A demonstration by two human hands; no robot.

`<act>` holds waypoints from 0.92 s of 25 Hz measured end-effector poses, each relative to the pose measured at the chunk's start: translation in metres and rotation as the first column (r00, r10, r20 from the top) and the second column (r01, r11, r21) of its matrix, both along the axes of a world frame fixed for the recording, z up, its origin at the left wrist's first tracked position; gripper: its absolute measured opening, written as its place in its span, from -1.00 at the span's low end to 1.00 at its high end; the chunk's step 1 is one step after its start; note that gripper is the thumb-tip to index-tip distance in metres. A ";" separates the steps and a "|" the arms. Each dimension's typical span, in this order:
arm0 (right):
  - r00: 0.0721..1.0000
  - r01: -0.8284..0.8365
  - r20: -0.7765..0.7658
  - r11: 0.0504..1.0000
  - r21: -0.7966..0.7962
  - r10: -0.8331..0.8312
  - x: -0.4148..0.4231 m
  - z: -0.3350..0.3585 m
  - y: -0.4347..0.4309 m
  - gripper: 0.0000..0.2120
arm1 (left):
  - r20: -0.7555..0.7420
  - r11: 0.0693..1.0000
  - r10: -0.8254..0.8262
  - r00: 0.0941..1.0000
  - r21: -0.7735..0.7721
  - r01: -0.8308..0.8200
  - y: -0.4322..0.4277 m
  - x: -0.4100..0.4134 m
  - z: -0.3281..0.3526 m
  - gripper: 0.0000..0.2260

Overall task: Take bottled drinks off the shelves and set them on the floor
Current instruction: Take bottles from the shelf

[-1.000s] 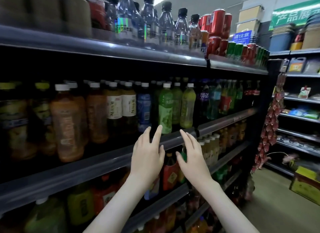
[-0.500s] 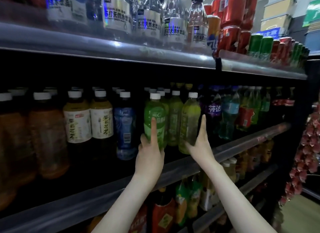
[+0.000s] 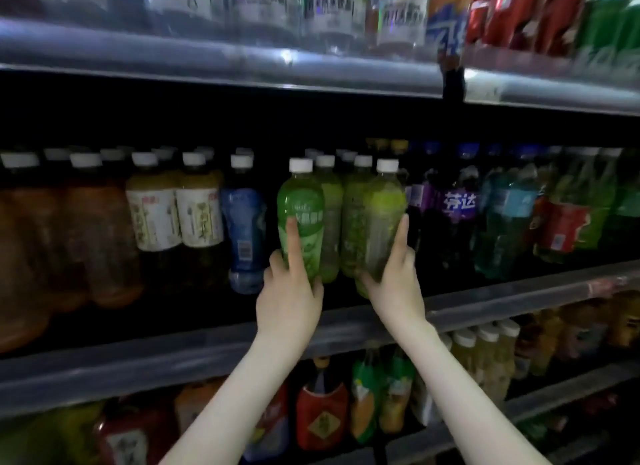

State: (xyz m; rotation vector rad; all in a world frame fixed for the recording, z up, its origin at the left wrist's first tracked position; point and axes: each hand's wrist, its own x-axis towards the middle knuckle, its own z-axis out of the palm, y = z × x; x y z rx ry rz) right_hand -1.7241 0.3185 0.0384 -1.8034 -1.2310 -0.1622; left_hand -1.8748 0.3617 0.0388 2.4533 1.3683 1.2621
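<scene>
A left hand (image 3: 289, 305) reaches up to the middle shelf (image 3: 519, 293), a grey metal ledge with a smooth front rail, and grips the lower half of a bright green, rounded plastic bottle with a white screw cap (image 3: 300, 215). The index finger lies straight up the glossy label, the thumb presses the left flank and the other fingers (image 3: 317, 288) curl round the right side. Just beside it, the right hand (image 3: 394, 291) holds a yellow-green translucent plastic bottle with a white cap (image 3: 384, 215). Its index finger runs up the bottle's right side and its palm cups the base. Both bottles stand upright at the front of the middle shelf, and two similar green bottles (image 3: 329, 222) are packed between and behind them. The hands hide whether the bases touch the shelf. To the left stand a waisted blue plastic bottle (image 3: 244, 236) and amber tea bottles with cream paper labels (image 3: 173, 218). To the right stands a dark bottle with a purple label (image 3: 457, 205). Blurred clear water bottles (image 3: 329, 11) and red cans (image 3: 509, 14) line the shelf above, and mixed bottles fill the shelf below.
</scene>
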 end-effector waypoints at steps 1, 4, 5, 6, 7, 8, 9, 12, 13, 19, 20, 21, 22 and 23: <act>1.000 -0.025 -0.002 1.000 0.000 0.025 0.001 -0.004 -0.002 0.02 | -0.013 0.999 0.036 0.999 0.039 -0.035 -0.005 0.000 -0.004 -0.07; 0.989 0.011 0.148 0.996 0.089 -0.025 0.000 -0.028 -0.010 -0.19 | 0.016 0.950 0.141 0.990 0.280 -0.140 -0.017 -0.004 -0.032 -0.34; 0.979 0.010 0.201 0.990 0.138 -0.038 -0.004 -0.040 -0.014 -0.29 | 0.023 0.930 0.173 0.985 0.325 -0.171 -0.022 -0.008 -0.046 -0.43; 0.967 -0.002 0.251 0.985 0.171 -0.041 -0.009 -0.053 -0.017 -0.38 | 0.010 0.918 0.193 0.981 0.351 -0.185 -0.026 -0.013 -0.060 -0.48; 0.953 -0.022 0.300 0.984 0.176 -0.032 -0.014 -0.068 -0.022 -0.43 | -0.018 0.912 0.205 0.979 0.367 -0.184 -0.030 -0.019 -0.073 -0.50; 0.938 -0.044 0.346 0.986 0.160 -0.014 -0.019 -0.084 -0.026 -0.45 | -0.060 0.909 0.215 0.975 0.376 -0.177 -0.034 -0.026 -0.088 -0.51; 0.921 -0.063 0.389 0.988 0.138 0.005 -0.024 -0.101 -0.030 -0.45 | -0.112 0.911 0.219 0.969 0.380 -0.162 -0.039 -0.031 -0.101 -0.50; 0.895 -0.112 0.441 0.992 0.059 0.075 -0.036 -0.150 -0.041 -0.36 | -0.230 0.935 0.204 0.952 0.334 -0.120 -0.052 -0.047 -0.145 -0.42; 0.891 -0.130 0.443 0.991 0.033 0.102 -0.040 -0.163 -0.044 -0.32 | -0.253 0.941 0.204 0.946 0.318 -0.118 -0.054 -0.053 -0.158 -0.40; 0.878 -0.214 0.403 0.965 -0.148 0.257 -0.069 -0.207 -0.033 -0.22 | -0.441 0.969 0.246 0.863 0.117 -0.217 -0.047 -0.103 -0.213 -0.22; 0.883 -0.228 0.379 0.958 -0.175 0.279 -0.077 -0.210 -0.027 -0.21 | -0.460 0.966 0.253 0.851 0.077 -0.246 -0.043 -0.115 -0.217 -0.21; 0.881 -0.247 0.362 0.948 -0.198 0.305 -0.084 -0.212 -0.022 -0.21 | -0.472 0.963 0.256 0.844 0.045 -0.267 -0.039 -0.125 -0.220 -0.22; 0.875 -0.270 0.349 0.937 -0.221 0.334 -0.091 -0.213 -0.016 -0.21 | -0.480 0.959 0.256 0.839 0.020 -0.282 -0.035 -0.134 -0.222 -0.22; 0.872 -0.296 0.324 0.922 -0.249 0.367 -0.099 -0.213 -0.010 -0.20 | -0.488 0.957 0.256 0.834 0.007 -0.289 -0.031 -0.143 -0.223 -0.22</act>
